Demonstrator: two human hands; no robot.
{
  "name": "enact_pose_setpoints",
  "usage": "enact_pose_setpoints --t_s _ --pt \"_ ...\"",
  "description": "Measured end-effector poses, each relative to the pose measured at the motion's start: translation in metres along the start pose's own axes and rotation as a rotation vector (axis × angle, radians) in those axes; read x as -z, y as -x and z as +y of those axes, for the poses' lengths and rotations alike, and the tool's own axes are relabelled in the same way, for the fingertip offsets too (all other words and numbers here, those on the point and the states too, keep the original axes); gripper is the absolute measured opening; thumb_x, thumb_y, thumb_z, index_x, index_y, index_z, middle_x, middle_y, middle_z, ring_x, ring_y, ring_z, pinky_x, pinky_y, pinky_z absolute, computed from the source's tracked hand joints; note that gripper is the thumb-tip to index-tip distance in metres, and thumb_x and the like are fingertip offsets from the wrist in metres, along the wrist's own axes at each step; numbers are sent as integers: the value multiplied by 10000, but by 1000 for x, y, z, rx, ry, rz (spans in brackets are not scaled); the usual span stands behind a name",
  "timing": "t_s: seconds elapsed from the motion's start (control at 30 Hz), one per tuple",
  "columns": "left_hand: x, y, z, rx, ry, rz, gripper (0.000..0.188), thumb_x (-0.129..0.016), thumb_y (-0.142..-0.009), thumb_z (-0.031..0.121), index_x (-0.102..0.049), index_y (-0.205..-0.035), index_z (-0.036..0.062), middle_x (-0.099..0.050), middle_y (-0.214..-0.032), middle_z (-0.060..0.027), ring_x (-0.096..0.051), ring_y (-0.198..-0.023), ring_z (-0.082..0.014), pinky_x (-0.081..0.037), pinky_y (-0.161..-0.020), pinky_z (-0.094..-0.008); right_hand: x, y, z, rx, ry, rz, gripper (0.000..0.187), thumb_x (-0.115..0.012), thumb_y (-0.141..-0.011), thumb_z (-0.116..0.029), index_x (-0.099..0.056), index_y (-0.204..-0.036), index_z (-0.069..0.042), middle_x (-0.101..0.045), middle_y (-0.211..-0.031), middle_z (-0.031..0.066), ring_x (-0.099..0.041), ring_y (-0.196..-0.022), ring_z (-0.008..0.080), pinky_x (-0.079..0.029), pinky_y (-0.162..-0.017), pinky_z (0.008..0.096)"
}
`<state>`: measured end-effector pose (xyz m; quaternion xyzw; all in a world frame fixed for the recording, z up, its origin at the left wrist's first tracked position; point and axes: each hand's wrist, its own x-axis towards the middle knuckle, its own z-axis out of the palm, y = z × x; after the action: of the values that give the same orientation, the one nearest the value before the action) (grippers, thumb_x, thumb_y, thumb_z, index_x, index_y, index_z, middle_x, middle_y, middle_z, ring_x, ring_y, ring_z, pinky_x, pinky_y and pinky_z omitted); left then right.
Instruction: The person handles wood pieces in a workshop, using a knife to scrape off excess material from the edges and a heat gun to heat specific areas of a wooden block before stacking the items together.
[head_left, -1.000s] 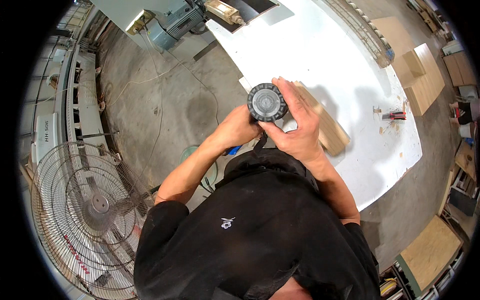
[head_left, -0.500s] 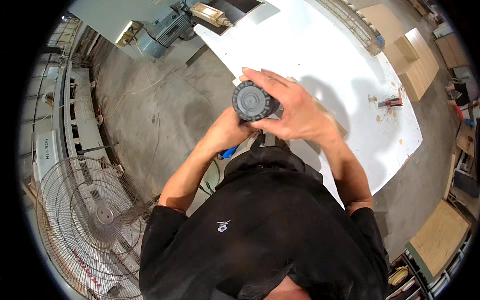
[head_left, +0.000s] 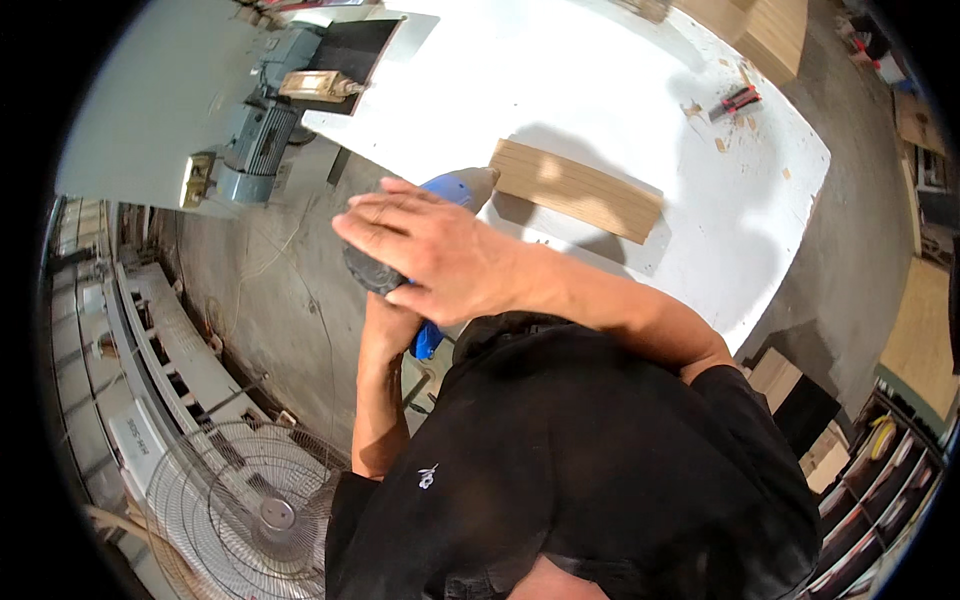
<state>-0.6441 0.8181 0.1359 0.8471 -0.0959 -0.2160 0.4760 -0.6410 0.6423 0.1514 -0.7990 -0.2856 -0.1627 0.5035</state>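
Note:
A blue pistol-shaped power tool, by its look a heat gun [head_left: 447,188], is held over the near left edge of the white table. Its grey nozzle points up and right, beside the end of a wooden block [head_left: 578,190] lying on the tabletop; whether they touch I cannot tell. My left hand [head_left: 388,318] is wrapped round the tool low down, near the blue handle end, and partly hidden. My right hand [head_left: 440,250] lies across the top, fingers stretched over and thumb against the black ribbed rear cap.
The white table [head_left: 740,230] carries a red-and-black hand tool [head_left: 735,103] among wood scraps. A motor [head_left: 262,140] sits at the upper left, and a wire-guard fan [head_left: 275,515] at the lower left. Stacked boards [head_left: 775,40] rise at the far right; a shelf rack [head_left: 885,480] stands lower right.
The heat gun and both hands have swung left, and the tool has tilted so its nozzle shows. The wooden block has come into full view. My view has turned.

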Motion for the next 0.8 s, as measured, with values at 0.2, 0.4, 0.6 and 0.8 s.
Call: enact_pose_setpoints --t_s 0.2,0.4,0.6,0.8 --pt "3 -2 -24 -79 30 101 300 -600 -887 111 -609 -1145 -41 -651 -1078 -87 -565 -964 -153 -488 -808 -333 -31 9 -11 7 253 404 795 -789 -608 -208 -504 -1312 26 -551 -1290 194 -477 -1271 327 -279 -1142 474" --pt "11 -6 -10 103 -18 -47 351 -622 -843 53 -562 -1180 -29 -626 -1107 -94 -550 -986 -164 -484 -833 -333 -16 0 3 -53 45 218 778 -776 -644 -169 -474 -1332 35 -528 -1301 209 -475 -1263 348 -280 -1142 480" --pt "7 -1 -31 -50 -153 103 494 -675 -855 142 -510 -1296 -7 -561 -1276 -140 -512 -1159 -213 -431 -955 -362 -38 6 -3 43 155 298 772 -780 -652 -192 -478 -1327 27 -526 -1309 207 -478 -1269 336 -277 -1143 496" --pt "6 -1 -23 -113 -200 61 416 -635 -867 100 -531 -1253 -16 -581 -1246 -132 -535 -1112 -192 -467 -890 -360 -49 9 -2 29 328 421 766 -804 -608 -257 -543 -1283 -6 -556 -1300 158 -490 -1268 304 -241 -1157 498"
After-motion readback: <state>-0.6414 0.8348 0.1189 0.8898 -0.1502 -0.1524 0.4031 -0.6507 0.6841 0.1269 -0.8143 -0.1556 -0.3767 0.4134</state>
